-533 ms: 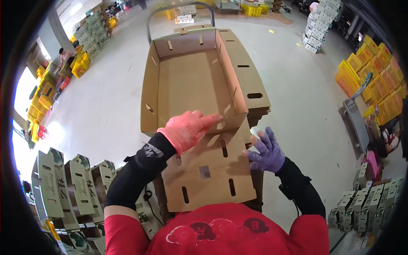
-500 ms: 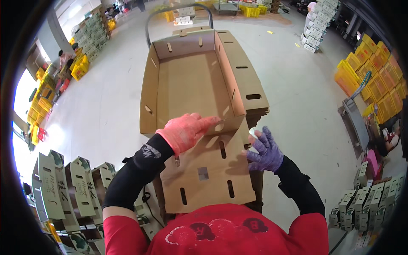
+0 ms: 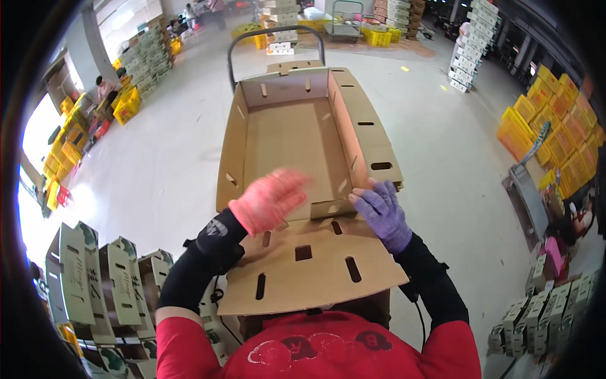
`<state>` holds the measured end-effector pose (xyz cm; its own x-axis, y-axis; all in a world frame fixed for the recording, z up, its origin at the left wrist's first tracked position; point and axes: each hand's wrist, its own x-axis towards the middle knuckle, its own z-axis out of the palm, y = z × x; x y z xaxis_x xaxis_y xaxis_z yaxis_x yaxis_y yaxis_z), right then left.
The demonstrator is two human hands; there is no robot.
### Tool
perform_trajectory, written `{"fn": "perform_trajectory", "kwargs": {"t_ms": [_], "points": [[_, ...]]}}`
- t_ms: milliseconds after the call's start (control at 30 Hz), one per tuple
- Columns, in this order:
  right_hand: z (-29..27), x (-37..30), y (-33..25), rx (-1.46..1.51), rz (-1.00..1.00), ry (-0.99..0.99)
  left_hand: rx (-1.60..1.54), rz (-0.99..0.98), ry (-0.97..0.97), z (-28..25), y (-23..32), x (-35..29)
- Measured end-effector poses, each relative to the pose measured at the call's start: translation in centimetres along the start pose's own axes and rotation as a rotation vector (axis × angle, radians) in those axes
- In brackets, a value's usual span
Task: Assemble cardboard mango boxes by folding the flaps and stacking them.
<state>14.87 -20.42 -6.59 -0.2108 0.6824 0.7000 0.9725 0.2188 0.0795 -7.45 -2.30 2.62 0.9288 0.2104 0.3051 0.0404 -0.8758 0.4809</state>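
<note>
A brown cardboard box (image 3: 289, 136), open at the top, sits in front of me with its far and side walls standing. From its near end a wide flap (image 3: 322, 262) with oval slots and a square hole slopes out toward my body. My left hand (image 3: 271, 199), in a pink glove, hovers over the near left part of the box, fingers stretched and slightly blurred. At the near right corner my right hand (image 3: 385, 218), in a purple glove, has its fingers bent over the cardboard edge; its thumb is hidden. A short near wall piece (image 3: 333, 207) stands beside those fingers.
More flat cardboard (image 3: 372, 136) lies along the box's right side. Beyond rises a trolley handle (image 3: 278, 30). Printed cartons (image 3: 72, 278) stand at the lower left, with others (image 3: 546, 309) at the lower right. Yellow crates (image 3: 555, 126) and a grey trolley (image 3: 527, 196) are on the right.
My right hand has moved up and inward to the box corner; the small white thing at its fingers no longer shows. The near flap has tilted up toward me. My left hand has lifted off the near wall.
</note>
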Motion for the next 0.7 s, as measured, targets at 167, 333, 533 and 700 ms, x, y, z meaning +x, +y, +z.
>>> {"fn": "perform_trajectory", "kwargs": {"t_ms": [167,333,533,700], "points": [[0.2,-0.4,0.8,-0.035,0.039,0.086,1.08,-0.521,0.83,-2.4,-7.4,-5.8],[0.0,1.4,0.9,0.045,-0.02,0.182,-1.028,-0.901,0.687,2.4,-5.8,-9.9],[0.0,3.6,2.1,0.269,0.23,0.45,-0.637,-0.261,0.532,4.5,-5.9,-11.8],[0.1,4.8,1.2,0.32,0.584,0.378,-0.784,-0.301,0.934,4.1,-3.2,-8.4]]}}
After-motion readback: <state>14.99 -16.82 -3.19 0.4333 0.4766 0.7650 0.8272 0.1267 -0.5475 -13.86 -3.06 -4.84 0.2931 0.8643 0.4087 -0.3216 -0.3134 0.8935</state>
